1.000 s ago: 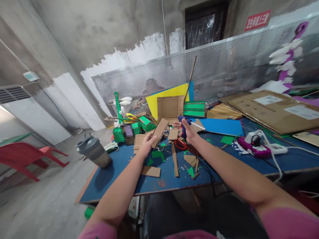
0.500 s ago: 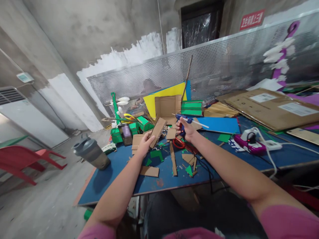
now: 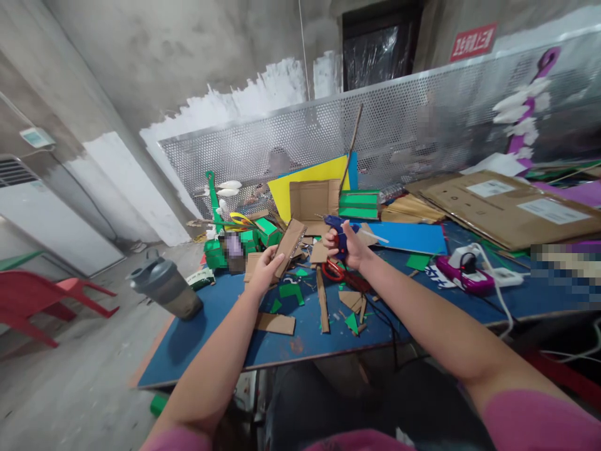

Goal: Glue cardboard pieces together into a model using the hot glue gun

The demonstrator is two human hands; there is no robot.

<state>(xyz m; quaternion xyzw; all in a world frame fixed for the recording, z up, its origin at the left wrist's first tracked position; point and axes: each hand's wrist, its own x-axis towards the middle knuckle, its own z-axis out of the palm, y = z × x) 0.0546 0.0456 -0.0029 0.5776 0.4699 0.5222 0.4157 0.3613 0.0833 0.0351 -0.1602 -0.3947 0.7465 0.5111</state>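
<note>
Red wall sign (image 3: 474,42) — "上三", other characters blurred

Is a blue table (image 3: 277,346), with a reddish worn patch near the front edge. Carries on the left side a grey bottle (image 3: 171,288), standing upright. Carries also, toward the middle, flat cardboard pieces (image 3: 275,324) and green scraps (image 3: 295,293); farther right, a blue board (image 3: 413,238).

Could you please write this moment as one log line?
left hand: holds brown rectangular cardboard piece | right hand: grips blue pistol-shaped glue gun | nozzle: apart from cardboard piece | surface: blue table, brown cardboard scraps
</note>
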